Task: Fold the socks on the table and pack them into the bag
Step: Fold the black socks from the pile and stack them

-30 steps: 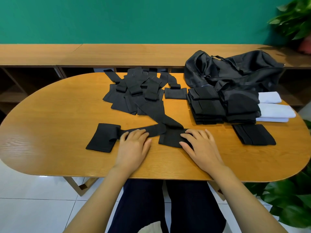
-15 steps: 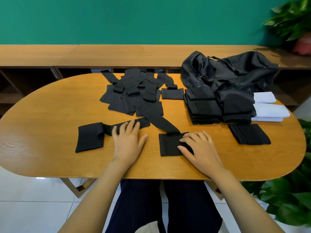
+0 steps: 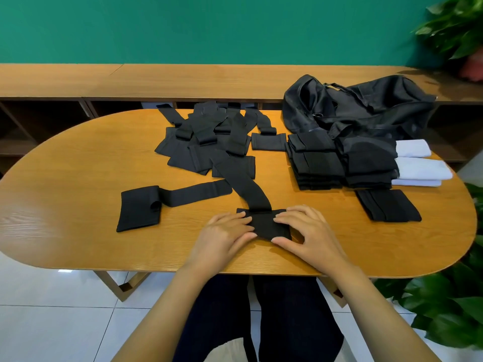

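Oval wood table [image 3: 78, 165], green wall behind. Near front edge, centre: sock [image 3: 269, 227], near end folded into a pad, tail running back into loose pile [image 3: 206, 142]. Left hand [image 3: 222, 237] flat on pad's left edge, fingers straight and together. Right hand [image 3: 312, 236] arched over right edge, fingertips on far side, thumb on near side; pinching or only pressing, can't tell. Bag [image 3: 366, 108] at back right corner, folded stacks [image 3: 316, 163] just in front. Risks: dragging pile socks along with the tail, given the overlap there; fold springing open if released early. Bag opening not readable. Pile count unclear, black on black.
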